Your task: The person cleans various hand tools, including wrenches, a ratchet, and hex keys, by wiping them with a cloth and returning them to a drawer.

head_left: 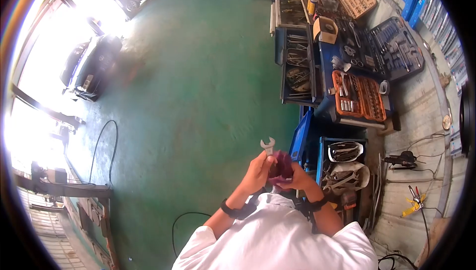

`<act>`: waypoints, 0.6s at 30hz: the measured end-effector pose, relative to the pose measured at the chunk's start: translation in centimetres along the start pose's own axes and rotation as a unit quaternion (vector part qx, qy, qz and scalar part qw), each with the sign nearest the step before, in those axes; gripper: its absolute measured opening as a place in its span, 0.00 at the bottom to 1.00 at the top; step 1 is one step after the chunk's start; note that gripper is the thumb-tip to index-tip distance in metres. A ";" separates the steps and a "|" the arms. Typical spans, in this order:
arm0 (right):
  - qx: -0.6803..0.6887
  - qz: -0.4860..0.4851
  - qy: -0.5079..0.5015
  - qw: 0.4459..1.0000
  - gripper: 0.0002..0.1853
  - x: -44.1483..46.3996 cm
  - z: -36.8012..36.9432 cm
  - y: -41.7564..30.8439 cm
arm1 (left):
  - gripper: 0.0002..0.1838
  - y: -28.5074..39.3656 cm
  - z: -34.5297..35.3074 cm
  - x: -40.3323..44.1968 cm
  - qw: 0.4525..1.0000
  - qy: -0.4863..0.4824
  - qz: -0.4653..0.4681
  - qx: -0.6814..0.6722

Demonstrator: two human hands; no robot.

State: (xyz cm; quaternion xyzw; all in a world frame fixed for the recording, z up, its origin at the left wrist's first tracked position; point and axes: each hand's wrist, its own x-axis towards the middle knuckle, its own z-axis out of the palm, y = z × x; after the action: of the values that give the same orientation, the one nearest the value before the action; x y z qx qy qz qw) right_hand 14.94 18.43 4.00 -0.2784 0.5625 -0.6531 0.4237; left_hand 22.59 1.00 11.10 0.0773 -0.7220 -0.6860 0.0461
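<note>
Above the near green floor [198, 101], I observe the left hand [256, 172], fingers clasping an open-end wrench [268, 149], and the right hand [299, 178], fingers grasping a maroon cloth [284, 164]

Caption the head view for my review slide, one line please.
Above a green workshop floor, the left hand holds an open-ended wrench while the right hand grips a maroon cloth.
</note>
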 end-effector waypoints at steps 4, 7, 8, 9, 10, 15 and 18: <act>0.016 -0.054 0.113 0.992 0.30 -0.1 0.9 -1.6 | 0.17 -0.5 1.1 -0.3 0.989 0.140 -0.024 -0.031; -0.087 -0.111 0.179 0.974 0.27 -0.3 0.9 -2.4 | 0.16 -2.3 1.7 0.1 0.985 0.156 0.023 -0.071; -0.103 -0.129 0.188 0.968 0.28 -0.5 0.7 -2.2 | 0.15 -2.3 2.0 0.1 0.980 0.162 0.024 -0.110; -0.120 -0.147 0.198 0.962 0.28 -0.6 0.6 -2.1 | 0.15 -2.3 2.3 0.1 0.981 0.161 0.027 -0.109; -0.120 -0.149 0.199 0.961 0.28 -0.9 0.7 -2.0 | 0.14 -2.0 2.8 0.0 0.985 0.135 0.015 -0.102; -0.204 -0.143 0.263 0.932 0.17 -3.0 1.8 -3.8 | 0.13 -3.4 5.2 0.1 0.992 0.073 0.009 -0.107; -0.288 -0.202 0.194 0.916 0.16 -4.4 1.1 -2.4 | 0.16 -3.8 5.4 0.8 0.978 0.082 0.027 -0.191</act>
State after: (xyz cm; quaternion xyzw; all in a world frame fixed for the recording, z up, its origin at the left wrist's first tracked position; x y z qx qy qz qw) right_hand 17.49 21.71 7.06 -0.3642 0.7289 -0.5758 0.0671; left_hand 21.05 6.01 6.96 0.1035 -0.5729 -0.8014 0.1371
